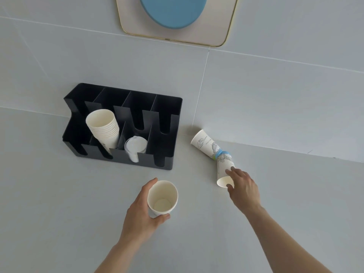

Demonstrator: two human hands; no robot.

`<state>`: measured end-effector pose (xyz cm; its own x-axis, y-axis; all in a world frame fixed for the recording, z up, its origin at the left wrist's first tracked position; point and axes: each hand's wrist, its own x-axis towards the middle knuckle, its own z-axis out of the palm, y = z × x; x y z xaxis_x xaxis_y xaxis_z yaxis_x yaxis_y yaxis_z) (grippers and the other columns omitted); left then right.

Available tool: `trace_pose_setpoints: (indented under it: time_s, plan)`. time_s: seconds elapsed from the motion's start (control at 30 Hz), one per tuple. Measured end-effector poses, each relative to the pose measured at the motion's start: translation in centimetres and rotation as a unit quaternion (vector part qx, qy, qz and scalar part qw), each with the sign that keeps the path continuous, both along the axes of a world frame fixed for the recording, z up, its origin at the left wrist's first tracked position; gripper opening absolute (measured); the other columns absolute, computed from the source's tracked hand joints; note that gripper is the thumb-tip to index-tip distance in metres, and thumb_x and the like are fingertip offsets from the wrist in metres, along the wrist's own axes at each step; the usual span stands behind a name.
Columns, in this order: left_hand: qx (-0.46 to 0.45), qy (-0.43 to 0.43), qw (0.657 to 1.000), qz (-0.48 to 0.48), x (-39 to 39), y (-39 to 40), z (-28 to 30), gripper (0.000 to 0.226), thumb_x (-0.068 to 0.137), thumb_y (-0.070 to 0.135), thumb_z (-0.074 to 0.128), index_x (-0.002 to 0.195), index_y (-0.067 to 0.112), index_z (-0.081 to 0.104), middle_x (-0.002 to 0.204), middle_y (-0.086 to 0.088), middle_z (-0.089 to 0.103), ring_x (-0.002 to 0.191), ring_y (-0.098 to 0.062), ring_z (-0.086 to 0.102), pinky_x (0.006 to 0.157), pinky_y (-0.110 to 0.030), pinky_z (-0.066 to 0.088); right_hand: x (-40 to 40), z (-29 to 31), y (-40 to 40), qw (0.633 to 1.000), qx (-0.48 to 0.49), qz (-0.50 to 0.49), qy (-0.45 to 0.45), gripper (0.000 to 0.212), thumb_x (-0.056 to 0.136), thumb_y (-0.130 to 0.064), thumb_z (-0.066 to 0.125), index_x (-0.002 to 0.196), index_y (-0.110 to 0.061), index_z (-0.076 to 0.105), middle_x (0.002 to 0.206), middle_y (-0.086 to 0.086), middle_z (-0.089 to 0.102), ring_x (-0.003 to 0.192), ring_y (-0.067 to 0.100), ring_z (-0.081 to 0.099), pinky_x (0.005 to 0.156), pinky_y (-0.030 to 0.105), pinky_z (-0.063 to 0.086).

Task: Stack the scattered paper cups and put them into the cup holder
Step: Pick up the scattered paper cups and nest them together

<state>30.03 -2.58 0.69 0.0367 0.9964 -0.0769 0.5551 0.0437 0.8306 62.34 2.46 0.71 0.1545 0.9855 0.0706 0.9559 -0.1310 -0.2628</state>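
1. right of the cup holder [175, 107], on the pale surface [59, 203], lie two printed paper cups on their sides: the near cup [223, 172] with its mouth toward the person, and the far cup [204, 143] by the wall, mouth facing away. their bases meet or nearly meet; i cannot tell if they touch.
2. the right hand [244, 187] is at the near cup's rim, fingers spread over the mouth, thumb under the lip. the grip looks only half closed, touching but not yet clamped on the cup, so i cannot say it holds it.
3. in front of the cup holder, the left hand [141, 209] has its grip clamped round an upright cup [162, 198], mouth open upward, ready to receive the next one.
4. to do this step well, i judge: pinch the near cup by its wall just behind the rim, not across the mouth, since thin paper will likely buckle under a squeeze.
5. turn it base down, line it up over the held cup, and let it drop in straight; a tilted entry may catch on the rim.
6. take the far cup likewise.
7. inside the cup holder, a tall nested stack [103, 129] leans in a left-hand slot, with clear lids [136, 146] in the slot to its right. the new stack probably belongs on or beside that stack.
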Motion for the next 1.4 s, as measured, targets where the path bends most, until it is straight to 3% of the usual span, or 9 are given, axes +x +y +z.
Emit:
trace_pose_setpoints:
  time_s: [0.13,0.27,0.5,0.67,0.77,0.87,1.07,1.27,1.4]
  plan:
    - [-0.004,0.009,1.0,-0.007,0.1,0.3,0.0,0.105,0.06,0.031,0.093,0.142,0.054,0.031,0.134,0.032,0.051,0.117,-0.005,0.054,0.098,-0.037,0.05,0.9,-1.0,1.1,1.0,-0.018,-0.009,-0.002,0.048,0.081,0.004,0.076,0.125,-0.016,0.072,0.128,0.008,0.069,0.103,0.039,0.066,0.077,0.045,0.057]
    - [-0.005,0.02,1.0,-0.007,0.2,0.3,0.2,0.106,0.059,0.032,0.093,0.141,0.054,0.03,0.131,0.038,0.049,0.115,-0.004,0.054,0.096,-0.035,0.051,1.2,-1.6,1.7,0.999,-0.005,0.016,-0.052,0.044,0.073,0.012,0.076,0.108,-0.015,0.077,0.097,0.011,0.071,0.072,0.038,0.062,0.055,0.039,0.051]
    - [-0.001,0.028,1.0,-0.015,0.2,0.5,0.2,0.106,0.059,0.033,0.094,0.14,0.056,0.029,0.13,0.039,0.049,0.113,-0.004,0.055,0.094,-0.033,0.052,-1.3,3.0,0.1,0.983,0.175,0.009,0.059,0.029,0.084,0.006,0.077,0.108,-0.011,0.079,0.074,0.008,0.067,0.053,0.034,0.06,0.05,0.038,0.053]
    - [0.0,0.029,0.999,-0.014,0.3,0.5,0.1,0.105,0.06,0.033,0.093,0.14,0.056,0.029,0.129,0.036,0.051,0.112,-0.005,0.055,0.091,-0.03,0.05,-5.3,9.2,-1.1,0.951,0.209,0.055,0.221,0.029,0.083,0.001,0.079,0.105,-0.019,0.081,0.08,-0.004,0.074,0.062,0.011,0.066,0.063,0.026,0.056]
    - [-0.001,0.027,1.0,-0.016,0.2,0.6,0.2,0.105,0.06,0.033,0.093,0.138,0.058,0.028,0.126,0.034,0.053,0.111,-0.005,0.056,0.088,-0.029,0.049,-7.5,12.8,-1.6,0.924,0.235,0.053,0.298,0.028,0.084,0.003,0.077,0.103,-0.018,0.081,0.079,-0.004,0.074,0.065,0.011,0.067,0.063,0.014,0.052]
    - [-0.004,0.024,1.0,-0.018,0.2,0.6,0.3,0.1,0.06,0.035,0.092,0.13,0.066,0.027,0.12,0.034,0.054,0.107,-0.006,0.057,0.083,-0.028,0.051,-9.5,14.2,-1.5,0.906,0.217,0.06,0.357,0.028,0.084,0.002,0.077,0.102,-0.019,0.083,0.077,-0.005,0.075,0.065,0.014,0.067,0.063,0.017,0.053]
    - [0.0,-0.001,1.0,-0.019,0.1,0.7,0.4,0.101,0.056,0.034,0.093,0.123,0.07,0.028,0.118,0.034,0.057,0.107,0.0,0.059,0.076,-0.017,0.046,-13.4,8.7,-1.4,0.954,0.118,0.159,0.227,0.025,0.087,-0.011,0.075,0.106,-0.024,0.08,0.085,-0.005,0.07,0.066,0.012,0.065,0.065,0.039,0.058]
    - [-0.021,-0.023,0.999,-0.036,-0.2,0.7,0.6,0.122,0.055,0.037,0.095,0.144,0.061,0.016,0.131,0.044,0.044,0.115,0.004,0.055,0.09,-0.024,0.05,-14.0,5.6,-2.5,0.955,-0.082,0.231,0.168,0.069,0.089,-0.054,0.069,0.15,-0.029,0.048,0.151,-0.012,0.051,0.129,0.016,0.054,0.105,0.034,0.047]
    - [-0.005,-0.008,0.999,-0.041,-0.3,0.8,0.7,0.112,0.058,0.043,0.092,0.146,0.055,0.023,0.14,0.034,0.045,0.122,-0.001,0.053,0.097,-0.031,0.052,-13.5,4.9,-2.4,0.952,-0.079,0.238,0.175,0.082,0.083,-0.06,0.073,0.153,-0.033,0.041,0.156,-0.015,0.045,0.135,0.014,0.05,0.108,0.032,0.043]
